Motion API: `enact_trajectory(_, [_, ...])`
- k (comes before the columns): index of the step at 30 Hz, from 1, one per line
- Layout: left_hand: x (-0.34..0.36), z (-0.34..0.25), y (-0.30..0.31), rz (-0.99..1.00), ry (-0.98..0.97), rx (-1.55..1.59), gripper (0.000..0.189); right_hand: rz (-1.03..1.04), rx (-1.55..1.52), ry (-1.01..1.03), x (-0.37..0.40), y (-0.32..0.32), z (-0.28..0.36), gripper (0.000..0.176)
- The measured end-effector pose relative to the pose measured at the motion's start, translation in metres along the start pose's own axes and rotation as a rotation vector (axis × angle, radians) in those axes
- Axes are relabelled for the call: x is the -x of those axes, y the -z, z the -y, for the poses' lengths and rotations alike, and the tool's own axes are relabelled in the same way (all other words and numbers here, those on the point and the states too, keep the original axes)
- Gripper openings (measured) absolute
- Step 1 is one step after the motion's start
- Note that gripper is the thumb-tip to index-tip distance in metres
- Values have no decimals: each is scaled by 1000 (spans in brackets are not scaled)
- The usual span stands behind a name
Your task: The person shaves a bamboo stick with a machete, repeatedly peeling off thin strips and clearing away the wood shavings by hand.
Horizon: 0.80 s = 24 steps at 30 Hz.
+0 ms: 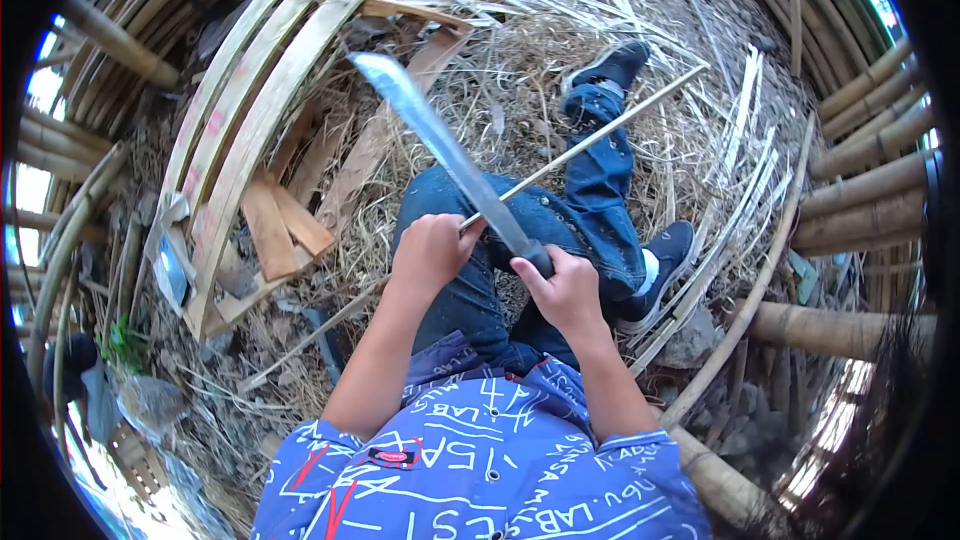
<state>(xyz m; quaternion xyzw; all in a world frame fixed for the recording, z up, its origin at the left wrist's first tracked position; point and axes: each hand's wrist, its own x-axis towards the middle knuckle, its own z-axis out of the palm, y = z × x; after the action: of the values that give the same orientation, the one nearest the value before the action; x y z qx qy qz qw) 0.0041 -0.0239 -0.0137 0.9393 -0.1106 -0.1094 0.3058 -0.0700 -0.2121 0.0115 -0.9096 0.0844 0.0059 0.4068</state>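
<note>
My right hand [566, 296] is wrapped round the dark handle of a machete [432, 136]. Its long, broad blade slants up and to the left, away from my body. A thin bamboo strip [612, 128] is closed in my left hand [432, 256], passing through the fist from the lower left to the upper right. Just beyond that fist, the blade crosses the strip in this view. Both hands are above my lap, over my jeans [545, 215].
A slatted wooden crate [250, 140] lies to the left, with loose wood pieces [280, 225] inside it. Pale shavings [510, 90] cover the ground ahead. Split bamboo strips [735, 205] lie on the right, beside my shoe [665, 265]. Thick bamboo poles [835, 330] stand around the edges.
</note>
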Motion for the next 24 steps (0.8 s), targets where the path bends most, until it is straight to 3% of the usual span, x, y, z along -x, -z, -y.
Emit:
enact_trajectory(7, [1, -4, 9, 76, 59, 52, 46, -53, 500, 231, -29, 3, -16, 63])
enact_trajectory(9, [1, -2, 8, 86, 54, 77, 44, -67, 573, 168, -38, 17, -22, 63])
enact_trajectory(13, [0, -5, 8, 87, 29, 93, 35, -117, 423, -42, -61, 52, -48, 62])
enact_trajectory(18, [-12, -3, 7, 200, 47, 73, 39, -131, 477, -77, -55, 42, -49, 63])
enact_trajectory(24, [-15, -8, 10, 306, 186, -8, 36, 32, 280, 10, -29, -8, -10, 66])
